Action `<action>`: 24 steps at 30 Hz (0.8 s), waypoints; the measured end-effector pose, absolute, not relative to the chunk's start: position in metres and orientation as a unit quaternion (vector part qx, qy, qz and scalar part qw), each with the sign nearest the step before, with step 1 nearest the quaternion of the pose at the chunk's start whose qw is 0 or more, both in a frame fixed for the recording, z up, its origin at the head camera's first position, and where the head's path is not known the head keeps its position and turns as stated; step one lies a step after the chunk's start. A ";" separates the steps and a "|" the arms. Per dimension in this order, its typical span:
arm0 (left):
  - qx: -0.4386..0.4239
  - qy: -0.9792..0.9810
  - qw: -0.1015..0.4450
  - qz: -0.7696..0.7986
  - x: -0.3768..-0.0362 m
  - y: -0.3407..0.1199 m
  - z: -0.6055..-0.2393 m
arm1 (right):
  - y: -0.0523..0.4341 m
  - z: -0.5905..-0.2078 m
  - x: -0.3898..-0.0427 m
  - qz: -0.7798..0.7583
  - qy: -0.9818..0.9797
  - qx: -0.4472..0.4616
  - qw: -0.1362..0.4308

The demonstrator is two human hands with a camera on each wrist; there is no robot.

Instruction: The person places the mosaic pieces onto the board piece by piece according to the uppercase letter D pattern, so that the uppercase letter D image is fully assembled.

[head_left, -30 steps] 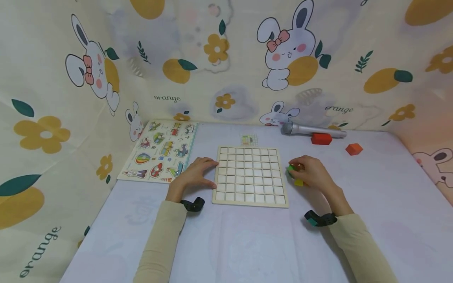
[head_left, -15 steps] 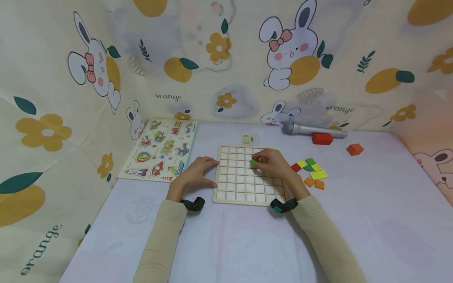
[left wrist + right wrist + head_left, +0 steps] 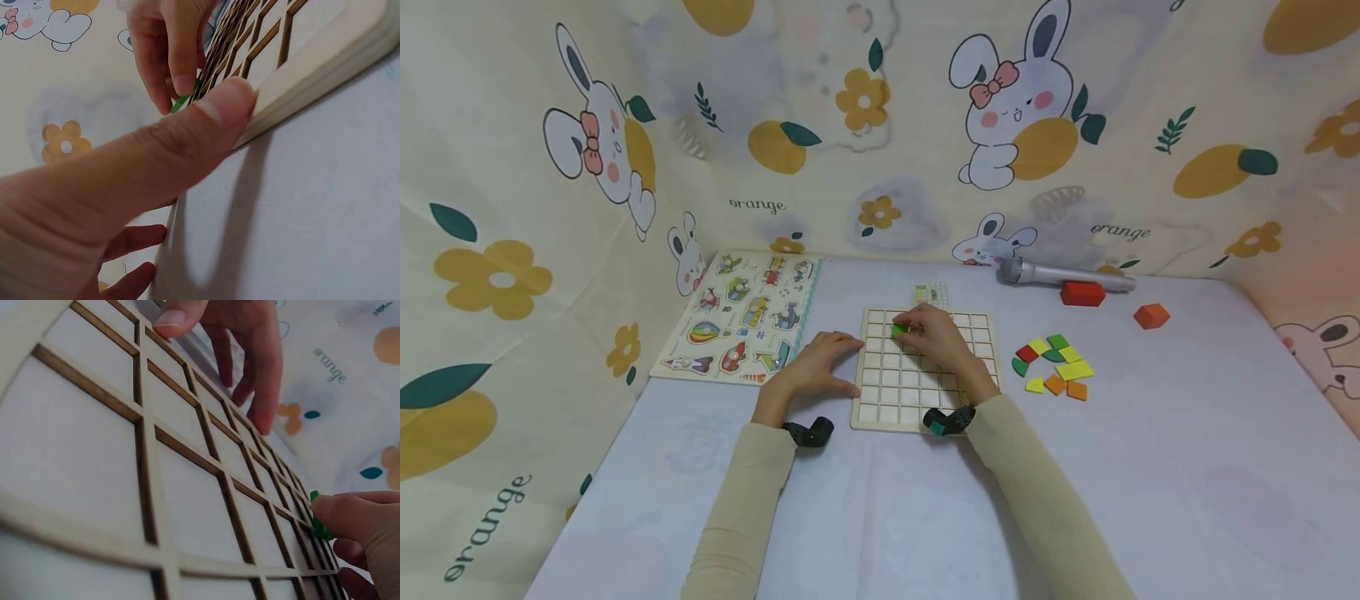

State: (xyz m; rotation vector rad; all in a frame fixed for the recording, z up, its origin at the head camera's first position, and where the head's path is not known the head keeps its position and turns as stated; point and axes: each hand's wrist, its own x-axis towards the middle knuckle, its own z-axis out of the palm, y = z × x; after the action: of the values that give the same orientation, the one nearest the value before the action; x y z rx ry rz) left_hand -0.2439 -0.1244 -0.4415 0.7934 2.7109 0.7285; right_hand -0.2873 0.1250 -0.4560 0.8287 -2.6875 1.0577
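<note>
Grid board [image 3: 925, 392]: flat on the table, centre; cells bare.
Left hand [image 3: 817, 367]: fingers spread, thumb pressed on the board's left edge. Keep it braced there.
Right hand [image 3: 934, 337]: over the far-left cells, pinching the green piece.
Green piece [image 3: 898, 331]: at the fingertips; judged best squared to one cell, lowered flat.

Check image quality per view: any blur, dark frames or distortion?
Head view: evenly lit, sharp, mild wide-angle bending at the edges; grid board and green piece clear. Left wrist view: dim, thumb fills the frame, soft. Right wrist view: dark, near cells of the board blurred, far fingertips sharper.
</note>
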 end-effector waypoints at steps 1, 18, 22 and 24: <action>0.270 0.924 0.112 0.248 -0.244 -0.124 -0.442 | 0.123 -0.456 -0.288 0.352 -0.894 0.269 0.066; 0.271 0.925 0.108 0.244 -0.246 -0.126 -0.444 | 0.111 -0.467 -0.292 0.379 -0.892 0.229 0.086; 0.271 0.924 0.108 0.245 -0.246 -0.126 -0.444 | 0.111 -0.470 -0.291 0.386 -0.891 0.224 0.084; 0.270 0.924 0.109 0.247 -0.246 -0.126 -0.444 | 0.111 -0.470 -0.291 0.387 -0.891 0.222 0.082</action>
State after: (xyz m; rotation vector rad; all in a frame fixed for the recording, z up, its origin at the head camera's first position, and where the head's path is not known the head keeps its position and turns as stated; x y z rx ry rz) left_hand -0.2458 -0.1261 -0.4443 0.7954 2.7181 0.7274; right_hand -0.2906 0.1109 -0.4701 0.6618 -2.6628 1.1564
